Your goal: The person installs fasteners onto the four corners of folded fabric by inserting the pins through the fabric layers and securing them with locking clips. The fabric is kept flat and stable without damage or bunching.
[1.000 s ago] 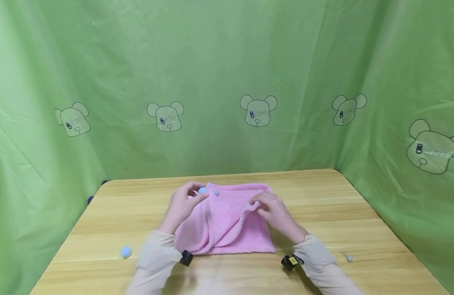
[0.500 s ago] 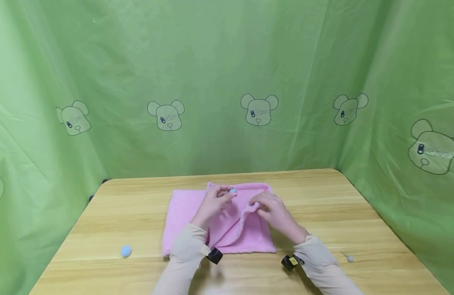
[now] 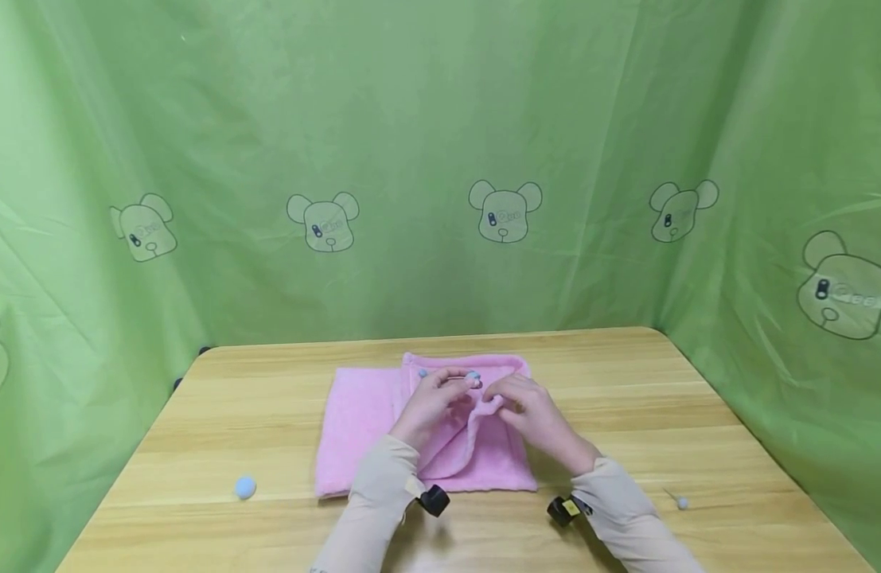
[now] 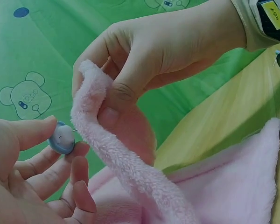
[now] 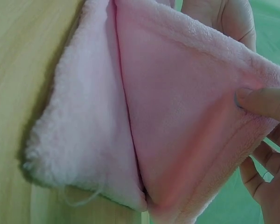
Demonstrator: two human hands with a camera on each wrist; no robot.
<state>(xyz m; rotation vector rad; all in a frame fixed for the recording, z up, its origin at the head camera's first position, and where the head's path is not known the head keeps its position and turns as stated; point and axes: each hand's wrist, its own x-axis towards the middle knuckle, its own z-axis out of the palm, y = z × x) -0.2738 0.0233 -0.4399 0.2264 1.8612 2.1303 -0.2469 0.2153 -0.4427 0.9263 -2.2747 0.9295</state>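
My left hand [image 3: 431,402] pinches a round blue-capped pin [image 4: 61,137] between thumb and fingertips. The cap's pale inner side shows, and its metal point reaches the edge of the pink plush cloth [image 4: 130,163]. Above the cloth's right half, my right hand [image 3: 536,410] pinches a raised fold between thumb and fingers. A thin blue edge [image 5: 237,100] peeks out beside the right thumb's tip in the right wrist view; the rest is hidden. The cloth's left part lies flat on the table. A small blue cap [image 3: 422,373] sits on the cloth near its back edge.
On the wooden table [image 3: 196,430], a round light-blue piece [image 3: 245,488] lies to the left. A small ball-headed pin [image 3: 681,503] lies at the right, its point away from me. Green curtains with bear-head prints [image 3: 504,211] hang around the table.
My left hand has moved right across the cloth, carrying the blue-capped pin to the raised fold. The cloth's left part, lifted before, now lies flat. My right hand keeps its place.
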